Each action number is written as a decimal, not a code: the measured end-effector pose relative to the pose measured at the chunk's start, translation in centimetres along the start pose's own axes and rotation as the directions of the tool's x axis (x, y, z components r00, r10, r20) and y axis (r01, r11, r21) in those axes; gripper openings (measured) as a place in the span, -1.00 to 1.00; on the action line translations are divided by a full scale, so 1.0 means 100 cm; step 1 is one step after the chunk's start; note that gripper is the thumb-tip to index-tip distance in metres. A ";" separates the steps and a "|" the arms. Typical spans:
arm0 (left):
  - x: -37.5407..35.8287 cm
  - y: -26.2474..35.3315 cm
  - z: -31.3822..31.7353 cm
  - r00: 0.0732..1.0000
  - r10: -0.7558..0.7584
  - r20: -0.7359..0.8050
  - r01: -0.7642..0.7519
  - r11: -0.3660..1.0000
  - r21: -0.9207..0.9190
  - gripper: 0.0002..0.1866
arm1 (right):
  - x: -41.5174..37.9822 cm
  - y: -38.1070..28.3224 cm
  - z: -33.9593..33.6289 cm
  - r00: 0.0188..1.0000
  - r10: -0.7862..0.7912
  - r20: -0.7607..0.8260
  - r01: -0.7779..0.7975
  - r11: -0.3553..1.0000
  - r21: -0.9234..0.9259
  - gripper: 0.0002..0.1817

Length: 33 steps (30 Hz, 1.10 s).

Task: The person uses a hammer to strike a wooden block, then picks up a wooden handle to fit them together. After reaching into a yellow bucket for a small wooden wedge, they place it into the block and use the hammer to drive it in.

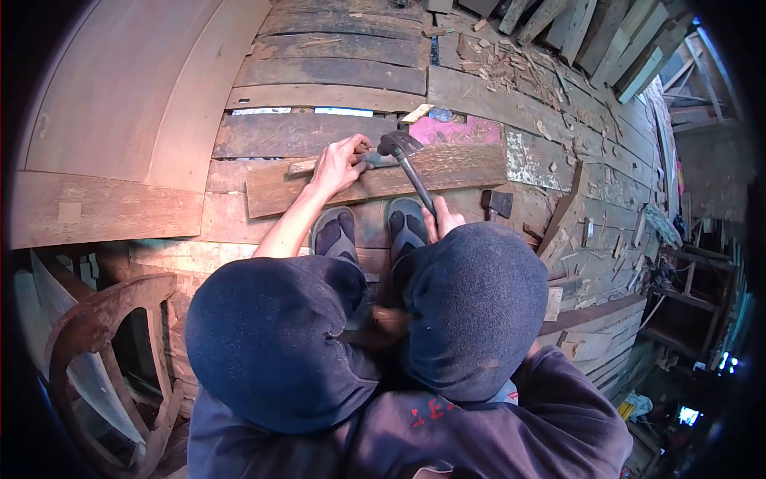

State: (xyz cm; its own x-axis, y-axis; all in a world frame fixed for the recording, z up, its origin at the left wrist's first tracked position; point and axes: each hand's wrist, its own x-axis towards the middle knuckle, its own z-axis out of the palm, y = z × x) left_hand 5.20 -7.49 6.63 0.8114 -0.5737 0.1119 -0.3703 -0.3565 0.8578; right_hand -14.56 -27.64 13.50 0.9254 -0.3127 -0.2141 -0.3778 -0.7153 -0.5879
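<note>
My right hand grips the handle of a claw hammer. The dark hammer head is just right of my left hand. The left hand's fingers are pinched together over a thick wooden plank lying across the floor in front of my feet. What the fingertips hold is too small to make out. A short wood strip lies on the plank and reaches under the left hand. A dark, block-headed tool rests on the floor to the right of the plank.
A large wooden panel stands at the left, above a curved wooden frame. Wood chips litter the floorboards, and timber offcuts lean at the top right. Beyond the plank is a pink patch. My sandalled feet are close to it.
</note>
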 end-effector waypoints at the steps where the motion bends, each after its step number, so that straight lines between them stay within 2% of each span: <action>1: 0.000 -0.001 0.001 1.000 0.003 -0.009 -0.003 1.000 0.013 -0.55 | 0.001 -0.002 0.002 1.000 -0.018 -0.016 0.018 1.000 0.000 -0.80; 4: 0.000 -0.001 0.002 1.000 0.010 -0.027 -0.009 0.999 0.053 -0.54 | 0.000 -0.010 0.004 0.999 0.048 -0.014 -0.048 0.999 -0.017 -0.81; 7: -0.001 -0.003 0.005 0.999 0.018 -0.042 -0.016 0.998 0.056 -0.53 | 0.006 -0.018 -0.009 0.998 -0.039 0.047 0.046 0.986 -0.163 -0.82; 10: 0.003 -0.004 0.002 0.997 0.039 -0.059 -0.037 0.998 0.043 -0.51 | 0.015 -0.003 0.003 0.996 -0.089 0.013 0.090 0.981 -0.172 -0.80; 13: -0.001 -0.004 0.003 0.997 0.042 -0.069 -0.038 0.997 0.066 -0.50 | 0.009 -0.004 0.007 1.000 0.008 -0.007 -0.008 0.998 -0.056 -0.78; 16: 0.000 0.000 0.000 0.999 -0.009 -0.040 0.013 0.997 0.079 -0.50 | 0.008 -0.003 0.010 0.999 -0.007 -0.033 0.002 0.991 -0.131 -0.78; 19: 0.002 -0.007 0.005 0.997 0.010 -0.074 -0.008 1.000 0.024 -0.50 | 0.015 0.007 0.016 0.992 -0.124 -0.008 0.120 0.975 -0.187 -0.80; 22: 0.000 0.001 0.002 0.997 -0.045 -0.067 0.050 0.997 0.065 -0.51 | 0.009 0.003 0.015 0.999 -0.040 -0.031 0.038 0.996 -0.083 -0.78; 25: -0.001 0.003 0.000 0.998 -0.033 -0.050 0.039 0.993 0.112 -0.51 | 0.004 -0.011 0.008 0.998 0.022 -0.059 -0.027 0.997 -0.079 -0.78; 28: 0.001 -0.005 0.005 0.997 -0.021 -0.076 0.025 0.999 0.043 -0.50 | 0.013 -0.004 0.005 0.999 -0.027 0.047 0.035 0.985 -0.172 -0.79; 29: 0.001 -0.009 0.008 0.997 -0.024 -0.079 0.028 0.999 0.041 -0.51 | 0.020 0.007 0.011 0.998 -0.054 0.034 0.060 0.980 -0.188 -0.80; 33: 0.000 -0.006 0.005 0.996 -0.022 -0.087 0.029 0.997 0.075 -0.52 | 0.016 -0.003 0.007 0.999 0.039 -0.004 -0.039 0.995 -0.093 -0.79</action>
State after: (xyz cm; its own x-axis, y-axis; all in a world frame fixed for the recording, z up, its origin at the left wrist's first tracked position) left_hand 5.18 -7.62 5.83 0.8558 -0.4990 0.1364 -0.3799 -0.4273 0.8204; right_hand -12.99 -27.45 12.77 0.9098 -0.3427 -0.2339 -0.4149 -0.7575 -0.5041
